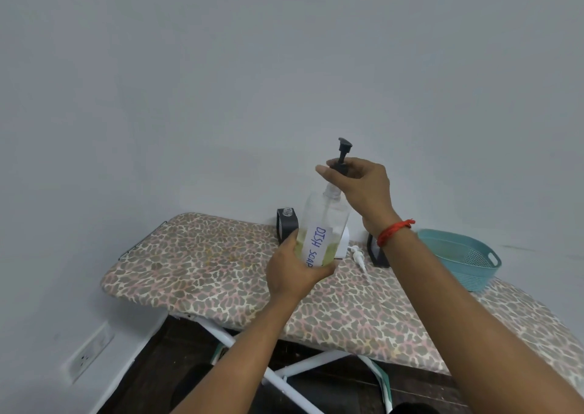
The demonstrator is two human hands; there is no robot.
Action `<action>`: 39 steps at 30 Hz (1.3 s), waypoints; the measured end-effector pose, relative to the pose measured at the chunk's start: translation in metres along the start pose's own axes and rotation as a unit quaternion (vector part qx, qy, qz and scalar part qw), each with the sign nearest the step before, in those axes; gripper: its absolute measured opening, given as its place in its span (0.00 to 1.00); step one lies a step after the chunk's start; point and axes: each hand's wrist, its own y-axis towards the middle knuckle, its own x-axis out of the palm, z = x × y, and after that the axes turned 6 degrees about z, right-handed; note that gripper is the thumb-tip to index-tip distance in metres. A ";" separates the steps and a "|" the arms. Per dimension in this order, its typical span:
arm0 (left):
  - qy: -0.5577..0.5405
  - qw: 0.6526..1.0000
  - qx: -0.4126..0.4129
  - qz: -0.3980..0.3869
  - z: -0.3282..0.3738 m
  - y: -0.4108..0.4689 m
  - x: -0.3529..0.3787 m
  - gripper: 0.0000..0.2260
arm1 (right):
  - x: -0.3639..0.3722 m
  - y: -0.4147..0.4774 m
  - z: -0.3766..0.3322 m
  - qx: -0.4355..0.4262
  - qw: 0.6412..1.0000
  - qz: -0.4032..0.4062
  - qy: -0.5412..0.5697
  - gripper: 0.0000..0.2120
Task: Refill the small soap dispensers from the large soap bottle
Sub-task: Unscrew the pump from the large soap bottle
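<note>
The leopard-print surface [205, 271] stands on white legs against a pale wall. At its far right sits a teal slotted basket [467, 262].

The large soap bottle [322, 217], clear with a handwritten "DISH SOAP" label, is held above the surface near the wall. It leans slightly, and yellow-green liquid fills only its lower part. The left hand [294, 274] is wrapped around the bottle's base, fingers curled behind it and thumb across the front. The right hand [360, 183] comes from above, its fingertips and thumb pinching the collar of the black pump [343, 151]. The collar appears to sit just above the bottle's bare threaded neck.

Behind the bottle to the left, a small dispenser [287, 225] with a dark body and an uncapped clear neck stands by the wall. A second dark dispenser [379, 255] stands to the right, partly hidden by the right wrist. Between them a white pump head [358, 255] lies flat on the surface. A red thread [393, 231] circles the right wrist.
</note>
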 end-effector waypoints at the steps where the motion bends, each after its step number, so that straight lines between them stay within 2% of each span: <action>1: -0.003 1.000 -0.008 -0.009 -0.004 -0.002 0.001 0.33 | 0.000 0.000 -0.003 -0.001 1.000 0.001 0.004 0.16; 6: -0.024 0.998 -0.057 -0.029 -0.032 -0.014 0.010 0.34 | -0.002 0.009 -0.014 0.011 1.000 0.018 0.013 0.26; 10: -0.037 0.996 -0.076 -0.040 -0.044 -0.021 0.014 0.32 | -0.004 0.013 -0.021 0.050 0.996 0.037 0.068 0.19; 14: -0.048 0.995 -0.083 -0.040 -0.047 -0.021 0.014 0.31 | 0.000 0.012 -0.016 0.033 0.996 0.060 0.048 0.14; 17: -0.050 0.994 -0.086 -0.044 -0.046 -0.018 0.015 0.31 | 0.005 0.009 -0.016 0.021 0.991 0.129 0.015 0.17; 23: -0.047 0.994 -0.090 -0.046 -0.044 -0.016 0.012 0.31 | 0.006 0.007 -0.011 -0.013 0.990 0.140 -0.029 0.16; 25: -0.049 0.994 -0.088 -0.049 -0.045 -0.016 0.013 0.32 | 0.006 0.008 -0.007 -0.005 0.992 0.123 -0.013 0.17; 29: -0.045 0.993 -0.092 -0.059 -0.052 -0.016 0.019 0.32 | 0.006 0.008 -0.007 -0.009 0.995 0.080 0.063 0.12; 33: -0.048 0.990 -0.107 -0.075 -0.058 -0.017 0.029 0.32 | 0.002 0.016 -0.017 -0.021 0.987 0.126 0.093 0.19; 39: -0.067 0.985 -0.132 -0.093 -0.055 -0.016 0.051 0.33 | -0.022 0.045 -0.042 -0.064 0.981 0.153 0.099 0.16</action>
